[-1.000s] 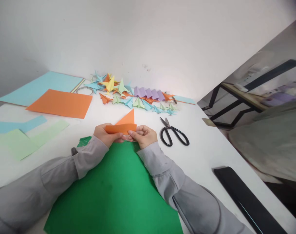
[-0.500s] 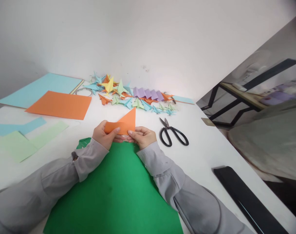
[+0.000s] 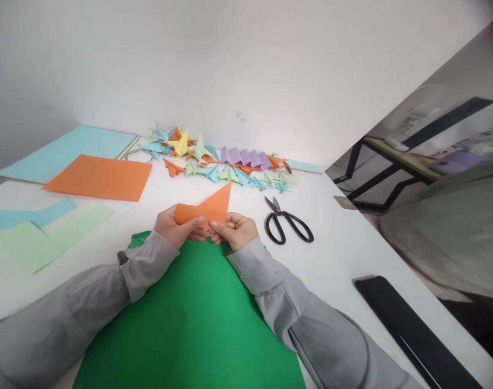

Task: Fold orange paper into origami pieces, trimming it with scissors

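Note:
An orange sheet of paper (image 3: 214, 208), partly folded with a pointed corner standing up at its right, is held between my two hands. My left hand (image 3: 174, 226) is closed on the left end, its thumb pressing the lower edge. At the lower right, my right hand (image 3: 237, 229) pinches the paper between thumb and fingers. Both hands are just above the far edge of a large green sheet (image 3: 190, 313). The underside of the orange paper is hidden by the fingers.
Black-handled scissors (image 3: 287, 219) lie right of my hands. Folded paper stars and cranes (image 3: 181, 145) line the wall beside a purple pleated strip (image 3: 246, 157). Orange (image 3: 102, 177), blue (image 3: 76, 146) and green sheets (image 3: 35, 246) lie left. A long black object (image 3: 412, 329) rests near the right edge.
The orange paper's raised corner has tilted a little to the right. My right thumb has shifted slightly left along the lower edge. Both hands keep their hold.

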Available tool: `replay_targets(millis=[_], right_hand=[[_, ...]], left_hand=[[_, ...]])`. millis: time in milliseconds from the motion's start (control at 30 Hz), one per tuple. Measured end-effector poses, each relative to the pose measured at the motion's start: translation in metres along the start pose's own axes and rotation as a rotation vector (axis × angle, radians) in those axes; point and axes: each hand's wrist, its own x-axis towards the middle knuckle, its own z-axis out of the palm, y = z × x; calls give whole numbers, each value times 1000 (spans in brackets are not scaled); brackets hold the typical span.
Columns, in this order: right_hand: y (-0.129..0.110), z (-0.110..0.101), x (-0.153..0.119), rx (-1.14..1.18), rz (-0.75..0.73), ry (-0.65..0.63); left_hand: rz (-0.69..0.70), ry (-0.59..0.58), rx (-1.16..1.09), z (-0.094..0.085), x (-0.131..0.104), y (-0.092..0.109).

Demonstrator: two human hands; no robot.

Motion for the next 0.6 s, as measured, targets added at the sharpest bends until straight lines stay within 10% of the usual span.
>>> replay_targets(millis=[600], right_hand=[[3,3,-3,-111,-29,-77]], left_hand=[[-47,-71,9,-3,2,3]])
